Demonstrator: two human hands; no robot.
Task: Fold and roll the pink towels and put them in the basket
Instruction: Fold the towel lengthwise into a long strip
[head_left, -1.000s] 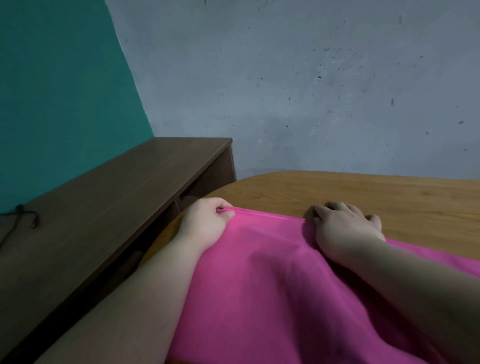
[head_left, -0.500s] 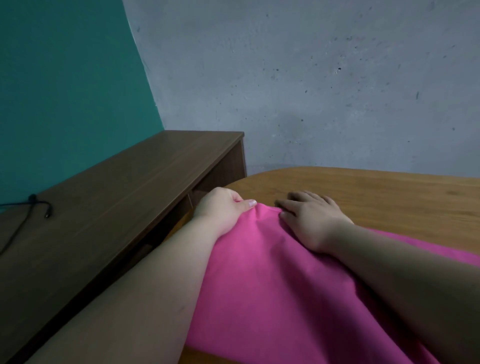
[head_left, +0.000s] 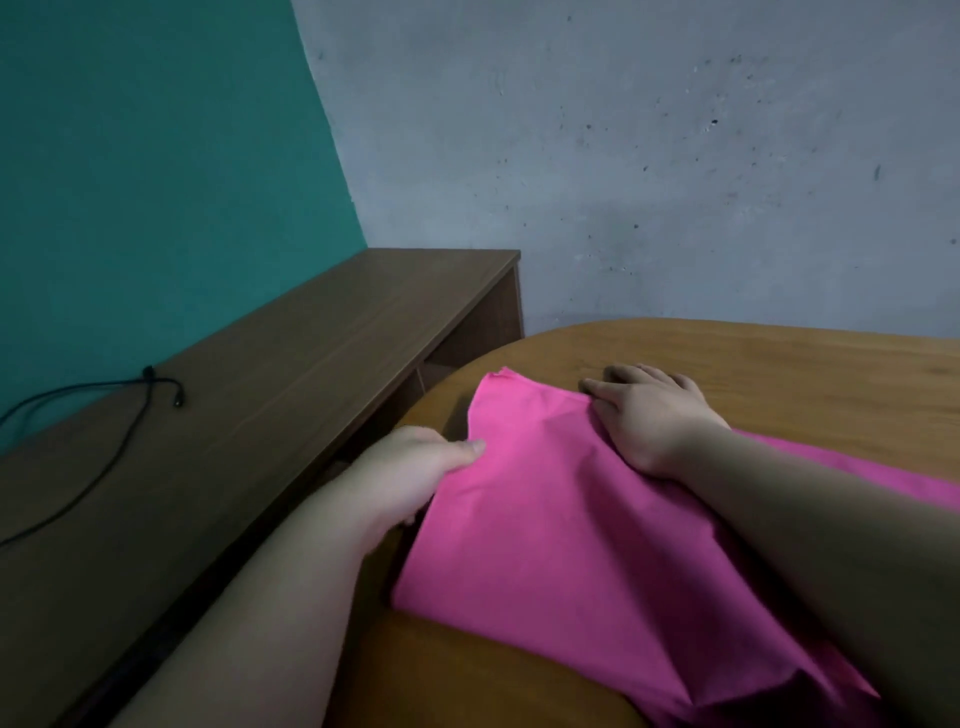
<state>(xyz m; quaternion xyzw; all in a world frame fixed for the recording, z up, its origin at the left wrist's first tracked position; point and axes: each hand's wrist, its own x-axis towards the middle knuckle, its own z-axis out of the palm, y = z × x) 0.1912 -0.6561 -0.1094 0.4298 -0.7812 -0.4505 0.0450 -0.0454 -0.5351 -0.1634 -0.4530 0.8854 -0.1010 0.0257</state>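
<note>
Wooden table (head_left: 779, 364) by grey wall (head_left: 623, 156): left fingers (head_left: 467, 448) pinch pink towel (head_left: 545, 519), right fingers (head_left: 602, 387) flat.

pink towel (head_left: 561, 519) cut off at bottom right, left hand (head_left: 410, 480) fingers hidden beneath

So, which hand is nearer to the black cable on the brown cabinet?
The left hand. It pinches the pink towel at its left edge, on the side toward the black cable. The right hand rests flat on the towel's far edge, farther from the cable.
</note>
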